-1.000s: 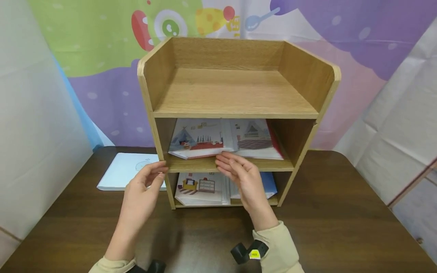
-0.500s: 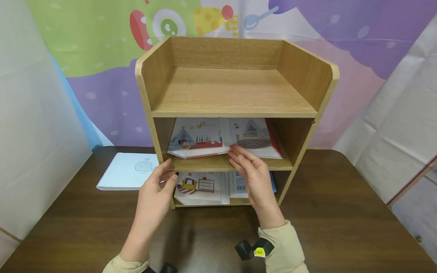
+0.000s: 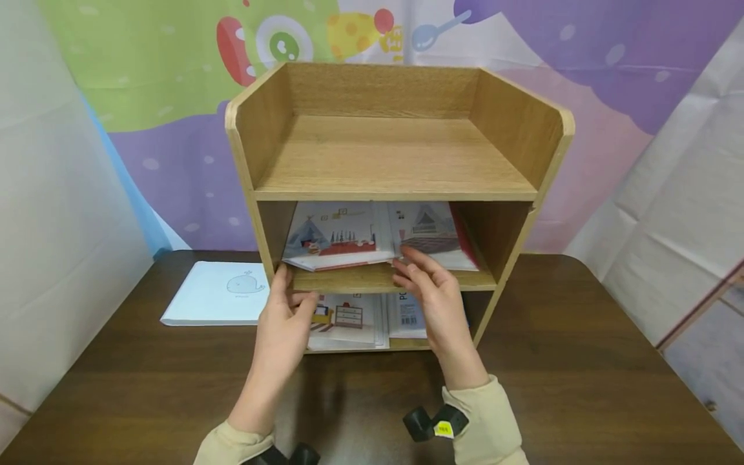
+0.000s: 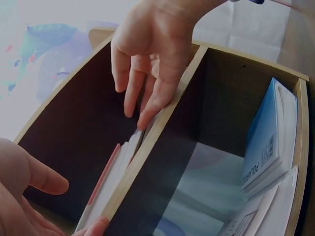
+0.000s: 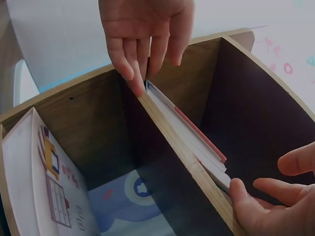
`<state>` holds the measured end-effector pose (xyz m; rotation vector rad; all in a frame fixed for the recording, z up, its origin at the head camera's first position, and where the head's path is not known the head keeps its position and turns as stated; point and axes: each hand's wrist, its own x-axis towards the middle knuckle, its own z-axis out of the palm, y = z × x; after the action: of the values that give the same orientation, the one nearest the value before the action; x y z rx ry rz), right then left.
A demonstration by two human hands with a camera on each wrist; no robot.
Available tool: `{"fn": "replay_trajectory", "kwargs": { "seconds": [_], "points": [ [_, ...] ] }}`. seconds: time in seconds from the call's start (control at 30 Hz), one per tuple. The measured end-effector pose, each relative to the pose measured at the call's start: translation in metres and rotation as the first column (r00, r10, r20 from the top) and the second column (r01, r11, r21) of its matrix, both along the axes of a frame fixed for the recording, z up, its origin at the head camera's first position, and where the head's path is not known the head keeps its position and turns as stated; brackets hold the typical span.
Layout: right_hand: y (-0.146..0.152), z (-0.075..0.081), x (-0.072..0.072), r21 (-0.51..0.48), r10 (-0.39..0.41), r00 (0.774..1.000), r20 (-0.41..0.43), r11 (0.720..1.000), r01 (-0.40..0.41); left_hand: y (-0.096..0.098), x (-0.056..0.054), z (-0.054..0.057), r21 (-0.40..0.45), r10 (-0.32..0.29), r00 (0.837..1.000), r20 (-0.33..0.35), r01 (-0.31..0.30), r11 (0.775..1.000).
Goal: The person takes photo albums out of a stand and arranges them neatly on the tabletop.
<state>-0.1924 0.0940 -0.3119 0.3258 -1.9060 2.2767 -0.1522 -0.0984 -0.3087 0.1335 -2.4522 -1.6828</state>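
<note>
In the head view, picture books lie in two side-by-side stacks on the middle shelf of a wooden shelf unit. My left hand is at that shelf's left front end, its fingertips by the near left corner of the left stack. My right hand has its fingers at the stacks' front edges, near where they meet. In the right wrist view, my left hand reaches down to the shelf board's end; my right hand has a fingertip beside the book edges. Neither hand grips a book.
More books lie on the bottom shelf, including a blue one on the right. A light blue whale-pattern notebook lies left of the unit on the dark table. A printed cloth hangs behind.
My left hand has moved right and slightly up, from the unit's left side panel to the corner of the left stack. My right hand has shifted right along the shelf front.
</note>
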Motion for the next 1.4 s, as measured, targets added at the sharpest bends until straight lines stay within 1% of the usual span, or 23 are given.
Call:
{"fn": "replay_trajectory", "kwargs": {
  "seconds": [0.1,0.2,0.3,0.43,0.6,0.77,0.9,1.0,1.17,1.23,1.4],
  "points": [
    [-0.002,0.000,0.000,0.045,-0.033,0.999,0.006,0.998,0.033,0.002,-0.002,-0.001,0.006,0.015,1.000,-0.008,-0.015,1.000],
    [-0.004,0.001,0.000,0.095,-0.060,0.998,0.002,0.994,0.060,0.004,-0.006,-0.002,0.033,0.032,0.999,-0.027,-0.031,0.999],
    [-0.005,0.001,0.001,0.108,-0.070,0.998,-0.004,0.992,0.070,0.006,-0.009,-0.003,0.070,0.049,0.998,-0.034,-0.047,0.996],
    [-0.005,0.000,0.000,0.102,-0.076,0.997,-0.016,0.992,0.078,0.009,-0.011,-0.005,0.099,0.071,0.997,-0.040,-0.067,0.993],
    [-0.007,-0.001,0.000,0.084,-0.075,0.997,-0.035,0.993,0.077,0.012,-0.012,-0.004,0.134,0.082,0.993,-0.087,-0.070,0.989],
    [-0.009,-0.002,0.000,0.089,-0.080,0.996,-0.041,0.993,0.084,0.015,-0.012,-0.003,0.162,0.100,0.987,-0.123,-0.079,0.984],
    [-0.009,-0.002,0.000,0.080,-0.088,0.995,-0.046,0.993,0.091,0.017,-0.012,-0.003,0.168,0.103,0.986,-0.134,-0.080,0.982],
    [-0.009,-0.002,0.001,0.062,-0.087,0.995,-0.049,0.994,0.090,0.018,-0.014,-0.004,0.147,0.107,0.983,-0.149,-0.085,0.986],
    [-0.010,-0.003,0.002,0.041,-0.098,0.994,-0.047,0.994,0.100,0.023,-0.016,-0.008,0.140,0.135,0.966,-0.219,-0.106,0.984],
    [-0.010,-0.004,0.002,0.031,-0.106,0.993,-0.046,0.994,0.108,0.026,-0.015,-0.009,0.153,0.134,0.959,-0.248,-0.098,0.983],
    [-0.010,-0.005,0.002,0.019,-0.115,0.993,-0.042,0.993,0.116,0.031,-0.012,-0.009,0.199,0.108,0.947,-0.302,-0.048,0.979]
  ]
}}
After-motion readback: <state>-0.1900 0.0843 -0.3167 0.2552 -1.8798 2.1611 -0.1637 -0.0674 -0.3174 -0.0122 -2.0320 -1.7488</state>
